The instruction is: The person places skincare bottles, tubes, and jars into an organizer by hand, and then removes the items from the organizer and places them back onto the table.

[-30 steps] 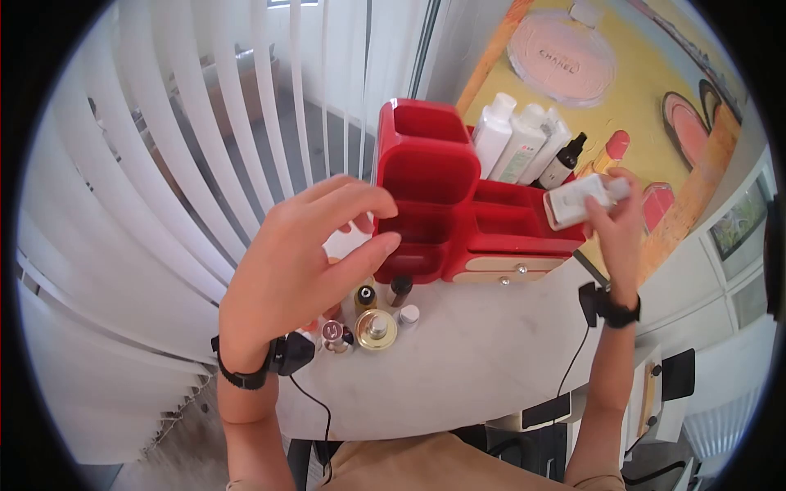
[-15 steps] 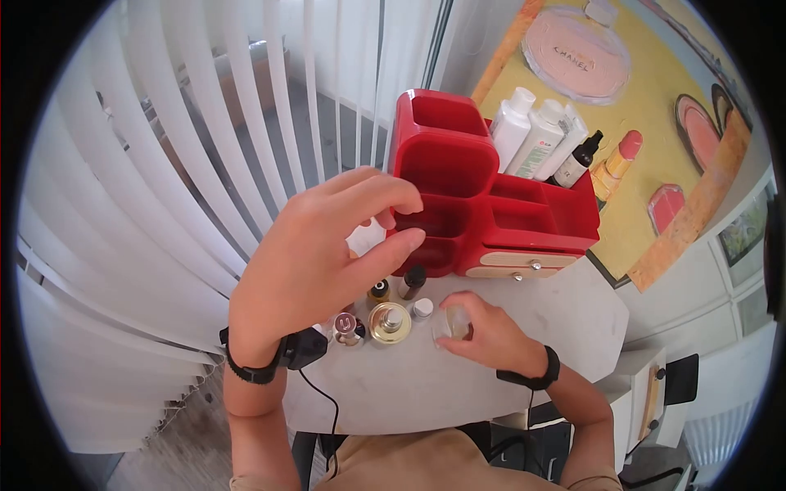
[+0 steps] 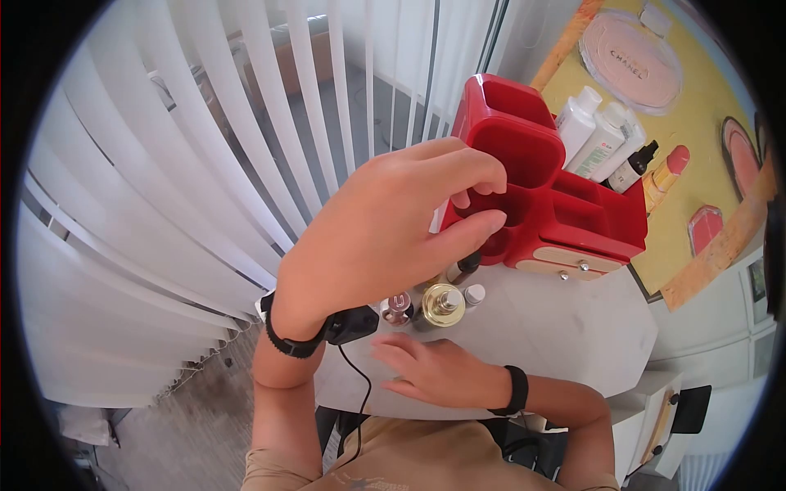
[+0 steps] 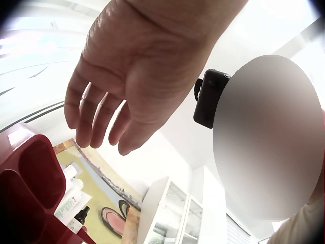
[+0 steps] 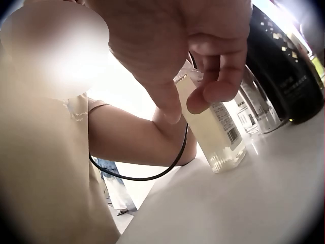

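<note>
My left hand [image 3: 483,200] hangs in the air in front of the red organizer [image 3: 573,213], fingers loosely curled, holding nothing; the left wrist view shows the same relaxed, bare fingers [image 4: 96,119]. My right hand [image 3: 409,364] lies low over the white table [image 3: 557,327], near its front left. In the right wrist view its thumb and a curled finger pinch a small clear bottle [image 5: 216,137] of pale yellow liquid that stands on the table. The head view hides that bottle under the hand.
Small bottles stand in front of the organizer: a gold-capped one [image 3: 443,303], a white-capped one [image 3: 474,293], a pinkish one [image 3: 399,307]. White bottles [image 3: 598,135] stand behind the organizer. A dark bottle [image 5: 284,71] is close to the right hand. Vertical blinds [image 3: 205,164] hang on the left.
My right hand came down from beside the organizer, where it held a white bottle, to the table, then slid left with a small clear bottle. My left hand stayed raised.
</note>
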The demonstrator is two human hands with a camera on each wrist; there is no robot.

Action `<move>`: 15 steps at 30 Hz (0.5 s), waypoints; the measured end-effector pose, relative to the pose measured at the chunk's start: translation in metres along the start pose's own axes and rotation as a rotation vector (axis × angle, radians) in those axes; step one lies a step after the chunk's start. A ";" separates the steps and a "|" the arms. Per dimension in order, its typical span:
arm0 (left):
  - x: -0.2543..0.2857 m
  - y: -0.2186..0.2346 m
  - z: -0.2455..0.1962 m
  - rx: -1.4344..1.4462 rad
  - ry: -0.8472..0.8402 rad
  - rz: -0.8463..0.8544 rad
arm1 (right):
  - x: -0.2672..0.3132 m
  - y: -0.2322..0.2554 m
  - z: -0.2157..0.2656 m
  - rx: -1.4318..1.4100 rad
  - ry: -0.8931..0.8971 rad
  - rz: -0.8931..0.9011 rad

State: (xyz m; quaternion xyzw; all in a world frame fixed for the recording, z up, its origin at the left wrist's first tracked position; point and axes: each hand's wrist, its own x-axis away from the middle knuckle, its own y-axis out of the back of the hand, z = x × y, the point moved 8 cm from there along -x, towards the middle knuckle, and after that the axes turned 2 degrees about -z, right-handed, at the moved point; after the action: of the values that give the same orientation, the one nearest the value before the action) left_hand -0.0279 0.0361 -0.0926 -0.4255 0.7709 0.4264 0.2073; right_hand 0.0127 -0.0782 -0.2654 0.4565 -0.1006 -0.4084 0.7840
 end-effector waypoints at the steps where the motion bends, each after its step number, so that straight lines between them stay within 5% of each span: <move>1: 0.000 0.000 -0.001 0.007 -0.011 0.000 | -0.006 -0.002 0.001 -0.001 0.001 0.000; 5: 0.000 0.004 -0.007 -0.014 -0.012 0.014 | -0.008 0.003 0.009 0.014 0.036 -0.047; 9: -0.001 0.004 -0.009 -0.040 0.010 0.035 | 0.022 0.065 0.015 0.185 0.059 -0.182; 11: -0.001 0.001 -0.006 -0.026 0.075 0.071 | 0.035 0.126 0.004 0.114 -0.194 -0.251; 13: -0.001 -0.001 -0.007 0.001 0.068 0.074 | 0.046 0.203 -0.004 0.272 -0.180 -0.588; 15: 0.000 -0.001 -0.009 0.016 0.072 0.083 | 0.054 0.261 -0.038 0.073 -0.589 -0.813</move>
State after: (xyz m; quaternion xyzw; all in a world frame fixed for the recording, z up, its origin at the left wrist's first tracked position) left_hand -0.0268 0.0284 -0.0888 -0.4066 0.7981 0.4128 0.1650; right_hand 0.2113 -0.0282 -0.0899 0.3511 -0.1460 -0.7886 0.4833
